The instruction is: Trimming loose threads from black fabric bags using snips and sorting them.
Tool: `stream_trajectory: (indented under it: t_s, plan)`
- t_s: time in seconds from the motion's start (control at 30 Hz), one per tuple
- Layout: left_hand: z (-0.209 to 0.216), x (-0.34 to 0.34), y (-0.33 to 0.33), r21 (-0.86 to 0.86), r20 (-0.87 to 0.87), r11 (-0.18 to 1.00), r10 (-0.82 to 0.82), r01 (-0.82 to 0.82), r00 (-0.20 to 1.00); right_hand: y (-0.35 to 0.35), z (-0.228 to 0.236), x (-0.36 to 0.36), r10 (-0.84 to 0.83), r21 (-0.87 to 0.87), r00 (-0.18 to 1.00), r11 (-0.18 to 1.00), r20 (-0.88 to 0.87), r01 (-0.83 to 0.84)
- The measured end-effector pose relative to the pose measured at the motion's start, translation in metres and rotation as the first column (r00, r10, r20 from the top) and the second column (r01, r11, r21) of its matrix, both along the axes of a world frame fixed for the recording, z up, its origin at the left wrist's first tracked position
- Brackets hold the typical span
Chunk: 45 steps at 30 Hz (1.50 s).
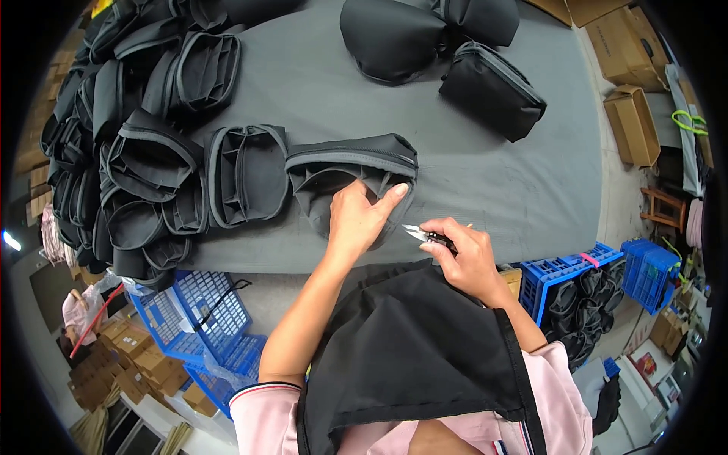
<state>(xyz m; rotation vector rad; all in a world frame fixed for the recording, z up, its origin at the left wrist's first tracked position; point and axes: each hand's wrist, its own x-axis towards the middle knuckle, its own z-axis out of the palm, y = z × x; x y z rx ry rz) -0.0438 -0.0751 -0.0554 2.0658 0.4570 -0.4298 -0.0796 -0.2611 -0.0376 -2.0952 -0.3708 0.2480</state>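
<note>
Presently the left hand (356, 220) lies flat on an open black pouch (350, 178) at the near edge of the grey table (485, 182), fingers spread over its rim and inner lining, index extended; the right hand (466, 254), just beside the pouch, has fingers clamped on small snips (421, 235) whose blades point toward it. Left of the pouch more open pouches (152, 182) are piled, two blue crates (208, 326) stand below the table, and a further blue crate (572, 292) at right holds black pouches.
</note>
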Motion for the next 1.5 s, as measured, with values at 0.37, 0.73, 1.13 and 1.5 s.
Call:
stream_trajectory:
  t_s: [0.37,0.73,1.13,1.5]
  plan:
    - [0.005,0.001,0.0,-0.033,-0.035,0.999,-0.015,0.014,0.999,0.01,-0.009,0.001,0.07,-0.078,0.972,0.996,0.223,-0.054]
    - [0.013,0.018,0.014,-0.083,-0.099,0.979,-0.194,0.186,0.976,0.011,-0.003,0.005,0.05,0.063,0.992,0.996,0.113,-0.057]
    - [0.017,0.025,0.015,-0.07,-0.147,0.968,-0.249,0.241,0.957,0.017,0.003,0.005,0.08,-0.054,0.95,0.996,0.302,-0.067]
    - [0.04,-0.027,0.036,-0.057,0.399,0.896,-0.384,0.441,0.833,0.04,-0.032,0.021,-0.219,0.428,0.975,0.885,0.032,0.185]
